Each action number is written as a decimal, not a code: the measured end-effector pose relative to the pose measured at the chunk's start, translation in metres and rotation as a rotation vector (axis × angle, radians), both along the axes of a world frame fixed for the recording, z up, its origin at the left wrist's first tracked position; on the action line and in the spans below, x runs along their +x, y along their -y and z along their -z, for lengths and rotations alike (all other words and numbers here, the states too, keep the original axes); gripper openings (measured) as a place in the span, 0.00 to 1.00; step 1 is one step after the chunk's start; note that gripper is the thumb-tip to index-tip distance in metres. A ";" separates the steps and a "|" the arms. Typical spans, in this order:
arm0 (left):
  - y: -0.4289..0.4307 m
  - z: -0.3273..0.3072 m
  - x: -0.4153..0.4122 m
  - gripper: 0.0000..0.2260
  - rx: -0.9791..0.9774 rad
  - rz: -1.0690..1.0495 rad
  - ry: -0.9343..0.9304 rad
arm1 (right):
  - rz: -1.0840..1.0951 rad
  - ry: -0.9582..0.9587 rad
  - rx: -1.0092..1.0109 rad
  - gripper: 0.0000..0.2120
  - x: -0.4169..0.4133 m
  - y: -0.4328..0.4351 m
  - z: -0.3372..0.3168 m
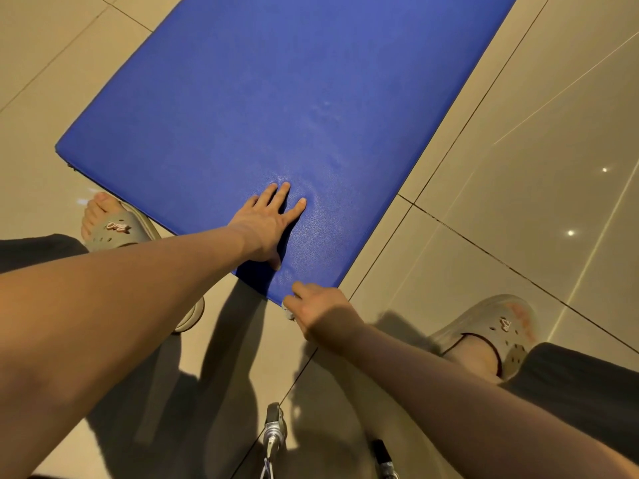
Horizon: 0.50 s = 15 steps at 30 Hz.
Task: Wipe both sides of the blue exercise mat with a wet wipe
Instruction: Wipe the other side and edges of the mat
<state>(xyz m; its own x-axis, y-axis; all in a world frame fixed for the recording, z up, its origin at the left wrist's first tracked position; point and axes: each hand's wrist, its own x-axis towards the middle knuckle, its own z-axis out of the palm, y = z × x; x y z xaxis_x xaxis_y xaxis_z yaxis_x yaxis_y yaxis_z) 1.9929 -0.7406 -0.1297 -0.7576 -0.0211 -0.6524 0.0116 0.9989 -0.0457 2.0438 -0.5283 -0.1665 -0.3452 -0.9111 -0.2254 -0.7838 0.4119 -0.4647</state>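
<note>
The blue mat (pixel 276 98) lies flat on the tiled floor (pixel 518 167). Its long axis runs away from the person, slanting toward the upper right, where it leaves the view. Its near short edge runs on a diagonal from a corner at the left down to a corner close to the person's hands.

The left hand (pixel 268 224) lies open, palm down on the mat just inside that near edge, with its fingers straight, spread and pointing up the mat. The right hand (pixel 320 307) is at the nearest corner, with its fingers curled round a small white wipe (pixel 287 310). Only a bit of the wipe shows, at the mat's edge.

A grey clog (pixel 498 326) is on the right foot, which stands beside the mat. The left foot, in a grey sandal (pixel 114 229), is against the near edge.
</note>
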 end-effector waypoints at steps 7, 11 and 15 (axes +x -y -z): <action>0.003 0.003 0.001 0.62 0.033 -0.015 -0.009 | 0.548 -0.190 0.005 0.04 -0.114 -0.020 -0.003; 0.003 0.002 0.001 0.62 0.043 -0.017 -0.014 | 0.692 -0.199 0.017 0.04 -0.108 -0.014 -0.005; 0.004 0.004 0.000 0.62 0.035 -0.016 -0.009 | 0.458 -0.005 0.056 0.06 -0.043 0.008 -0.006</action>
